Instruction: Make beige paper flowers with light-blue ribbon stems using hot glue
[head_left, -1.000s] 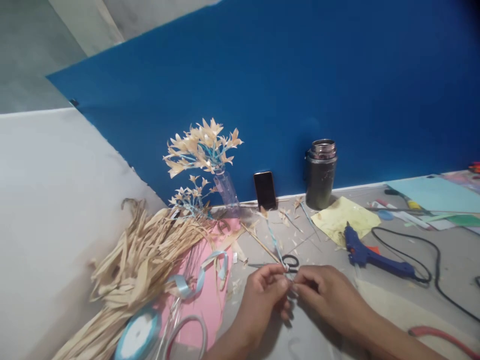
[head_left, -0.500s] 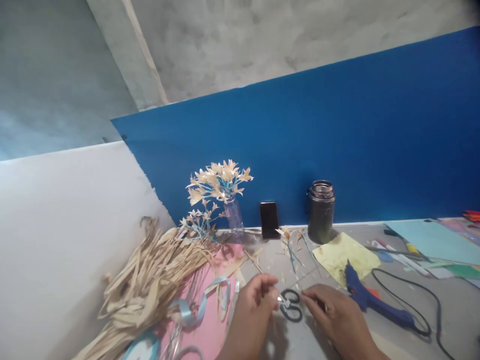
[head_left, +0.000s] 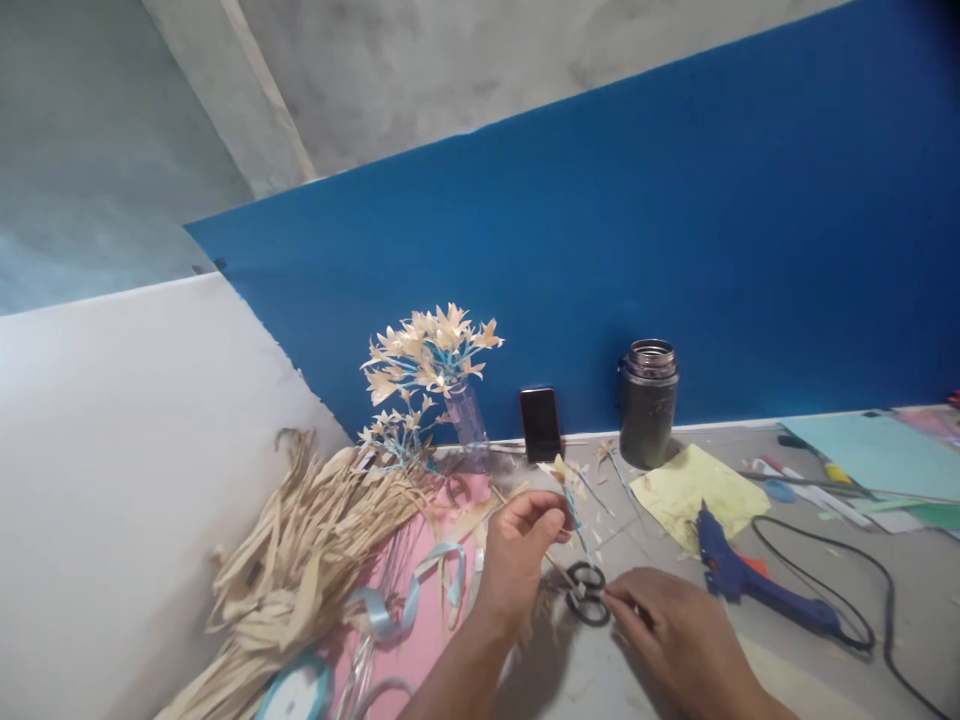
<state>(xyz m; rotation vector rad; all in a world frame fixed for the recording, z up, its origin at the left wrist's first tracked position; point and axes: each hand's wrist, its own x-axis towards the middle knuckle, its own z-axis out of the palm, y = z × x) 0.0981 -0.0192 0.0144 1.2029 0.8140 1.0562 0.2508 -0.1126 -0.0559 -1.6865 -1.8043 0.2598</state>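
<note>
My left hand (head_left: 521,550) is raised a little above the table, its fingers pinched on a thin blue-wrapped flower stem (head_left: 571,505) with a pale petal at its top. My right hand (head_left: 675,635) rests low on the table with its fingertips at the black scissors (head_left: 586,592); the fingers are curled and I cannot tell if they grip the handles. A small vase of cream paper flowers (head_left: 431,360) stands behind, against the blue board.
A heap of dried straw strips (head_left: 300,550) lies at left beside pink paper (head_left: 431,610) and blue ribbon (head_left: 397,600). A phone (head_left: 540,424), a dark jar (head_left: 648,403), yellow paper (head_left: 697,495), and a blue glue gun (head_left: 757,580) with its cable lie to the right.
My left hand lifted the flower stem up and away from my right hand. My right hand stayed low by the scissors. The view tilted upward after the first frame.
</note>
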